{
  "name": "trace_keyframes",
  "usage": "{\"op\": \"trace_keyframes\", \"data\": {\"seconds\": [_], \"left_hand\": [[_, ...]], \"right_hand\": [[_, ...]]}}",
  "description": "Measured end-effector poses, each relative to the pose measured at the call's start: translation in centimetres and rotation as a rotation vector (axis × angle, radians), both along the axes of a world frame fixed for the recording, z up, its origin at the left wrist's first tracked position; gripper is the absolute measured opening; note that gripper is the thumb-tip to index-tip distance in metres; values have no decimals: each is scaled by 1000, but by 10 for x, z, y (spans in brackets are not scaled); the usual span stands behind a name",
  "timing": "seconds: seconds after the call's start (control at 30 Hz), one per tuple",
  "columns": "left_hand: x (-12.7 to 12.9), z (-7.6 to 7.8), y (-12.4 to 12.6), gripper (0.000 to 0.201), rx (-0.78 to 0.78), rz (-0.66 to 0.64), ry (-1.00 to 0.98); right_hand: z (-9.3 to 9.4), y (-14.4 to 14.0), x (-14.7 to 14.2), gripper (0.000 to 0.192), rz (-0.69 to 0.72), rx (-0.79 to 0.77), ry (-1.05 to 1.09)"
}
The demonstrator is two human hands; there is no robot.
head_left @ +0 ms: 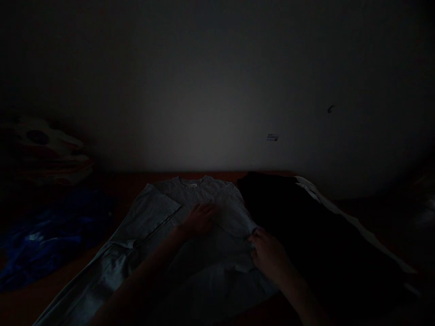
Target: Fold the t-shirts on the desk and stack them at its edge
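A grey T-shirt [204,253] lies spread out, its neckline away from me and a small pale label at the collar. My left hand [200,219] rests palm down on its chest, fingers stretched out and slightly blurred. At the shirt's right sleeve, my right hand [268,253] is closed, the fingertips pinching the sleeve's edge. The sleeve on the left is laid flat across the shirt's side. Under the shirt's left edge, a shiny greyish cloth [112,271] shows. Dim light hides the lower part of the shirt.
Black cloth [306,235] lies to the right, with a pale cloth [360,226] along its far edge. A blue garment [57,235] is crumpled on the left, before a stack of folded fabric [50,154]. Behind the reddish-brown surface [118,190] rises a plain wall [204,99].
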State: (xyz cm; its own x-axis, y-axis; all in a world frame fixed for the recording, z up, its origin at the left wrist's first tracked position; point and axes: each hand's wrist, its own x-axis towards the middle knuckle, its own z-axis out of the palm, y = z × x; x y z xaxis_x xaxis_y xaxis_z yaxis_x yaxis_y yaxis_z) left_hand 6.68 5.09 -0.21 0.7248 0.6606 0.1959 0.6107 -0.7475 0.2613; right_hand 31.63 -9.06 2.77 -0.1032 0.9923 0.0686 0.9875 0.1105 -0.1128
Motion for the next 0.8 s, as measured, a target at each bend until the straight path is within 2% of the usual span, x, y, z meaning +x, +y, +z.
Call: {"op": "trace_keyframes", "data": {"seconds": [0.1,0.17,0.2,0.27,0.37,0.5,0.57,0.63,0.73,0.8], "left_hand": [[12,-1,7,39,27,101,11],[26,0,11,37,63,116,-23],[35,0,13,38,72,100,-40],[54,-2,18,40,64,62,-49],[79,-9,25,44,21,93,-26],[86,-15,29,46,0,141,-41],[72,-11,27,46,-12,109,-42],[44,-3,19,44,-42,56,-44],[-26,14,-11,43,-133,14,-29],[-86,22,-43,44,-183,65,12]], "right_hand": [[15,-5,10,23,41,-58,25],[19,-2,13,20,31,31,5],[19,1,12,24,41,92,6],[10,6,9,38,92,182,39],[-13,7,2,45,126,166,60],[-34,-1,2,47,60,182,117],[-33,-5,9,48,59,186,206],[-25,-9,20,47,78,141,307],[-11,-11,42,46,156,-23,414],[-6,-11,54,52,170,-127,444]]}}
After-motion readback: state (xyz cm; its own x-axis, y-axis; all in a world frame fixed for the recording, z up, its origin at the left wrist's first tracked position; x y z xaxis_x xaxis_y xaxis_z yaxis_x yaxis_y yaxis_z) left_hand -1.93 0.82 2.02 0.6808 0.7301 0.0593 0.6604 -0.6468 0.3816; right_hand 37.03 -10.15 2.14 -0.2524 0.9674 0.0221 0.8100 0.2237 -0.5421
